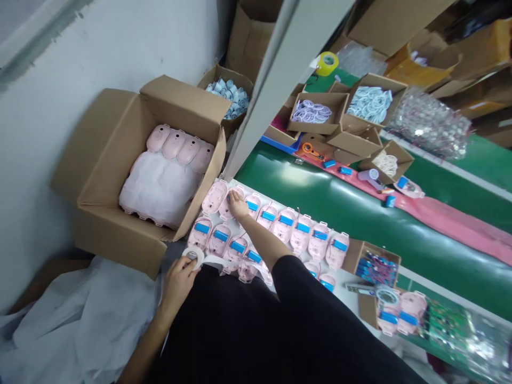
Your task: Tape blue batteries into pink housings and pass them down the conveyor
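Note:
My right hand point(237, 204) reaches forward to the far row of pink plastic shells point(280, 226) laid on the white bench edge, its fingertips pinched on a small blue battery inside one shell. Most shells hold a blue battery point(286, 220). My left hand point(178, 281) is near my lap, closed on a roll of white tape point(194, 256) with a strip of tape running off to the right.
An open carton point(100, 154) of pink shells under white wrap stands on the left. A small box of blue batteries point(374, 266) sits right of the rows. Beyond lies a green conveyor belt point(360, 213), cartons of white rings point(370, 104) and circuit boards point(452, 325).

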A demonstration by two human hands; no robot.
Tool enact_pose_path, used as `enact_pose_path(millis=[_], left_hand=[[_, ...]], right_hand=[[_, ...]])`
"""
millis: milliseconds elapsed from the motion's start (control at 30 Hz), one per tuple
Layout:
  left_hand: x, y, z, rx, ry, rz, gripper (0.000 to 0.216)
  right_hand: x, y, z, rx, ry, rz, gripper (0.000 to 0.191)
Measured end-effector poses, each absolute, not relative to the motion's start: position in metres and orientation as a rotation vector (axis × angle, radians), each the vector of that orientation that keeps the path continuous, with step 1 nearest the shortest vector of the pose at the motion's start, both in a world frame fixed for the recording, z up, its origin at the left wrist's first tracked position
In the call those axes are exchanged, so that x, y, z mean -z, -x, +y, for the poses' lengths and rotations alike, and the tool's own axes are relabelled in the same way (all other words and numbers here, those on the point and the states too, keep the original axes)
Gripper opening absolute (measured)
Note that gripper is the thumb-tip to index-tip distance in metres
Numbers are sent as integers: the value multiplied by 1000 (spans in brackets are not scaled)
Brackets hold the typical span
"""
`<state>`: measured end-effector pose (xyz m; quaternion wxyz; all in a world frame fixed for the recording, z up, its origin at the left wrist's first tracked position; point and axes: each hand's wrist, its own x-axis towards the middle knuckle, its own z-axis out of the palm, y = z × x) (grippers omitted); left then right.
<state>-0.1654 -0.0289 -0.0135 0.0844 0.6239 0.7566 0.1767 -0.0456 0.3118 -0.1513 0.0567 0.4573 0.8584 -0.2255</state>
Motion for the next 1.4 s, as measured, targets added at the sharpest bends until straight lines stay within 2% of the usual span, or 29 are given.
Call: enact_pose_path(millis=[200, 300, 400, 500, 600, 700, 833, 867, 933, 1000, 1100, 1233, 1400], left_hand=[[-9, 138, 13, -631, -2057, 2377, 26], [-25, 115, 38, -639, -2218, 2323, 31], [-34, 90, 62, -622, -2385, 2133, 30], [-33, 66, 92, -659, -2543, 1973, 32], [-30, 32, 126, -738, -2670, 1843, 27], [-35, -15, 142, -769, -2743, 1662, 20], [-51, -77, 133, -855, -2750, 1513, 20], [-54, -89, 129, -869, -2751, 1497, 21], [-59, -109, 124, -880, -2759, 1488, 22], [-60, -124, 121, -873, -2768, 1488, 23], [-58, -136, 118, -852, -2790, 1456, 23], [-48, -139, 121, -868, -2839, 1388, 23], [-46, -141, 128, -901, -2850, 1311, 27]], right_hand=[[100, 14, 294, 1057, -1352, 2759, 52], [64, -40, 243, 1729, -1441, 2591, 48], [34, -109, 177, 2446, -1234, 2064, 53], [19, -175, 126, 2647, -1201, 1829, 43], [22, -244, 112, 2546, -1300, 1980, 28], [38, -328, 140, 2160, -1505, 2264, 19], [64, -459, 219, 1545, -2140, 2147, 37], [71, -489, 240, 1298, -2268, 2078, 39], [85, -536, 273, 867, -2368, 1957, 39], [95, -564, 292, 624, -2375, 1856, 40], [101, -572, 297, 619, -2478, 1772, 41], [96, -565, 293, 642, -2697, 1776, 32], [75, -572, 266, 830, -3127, 2223, 32]])
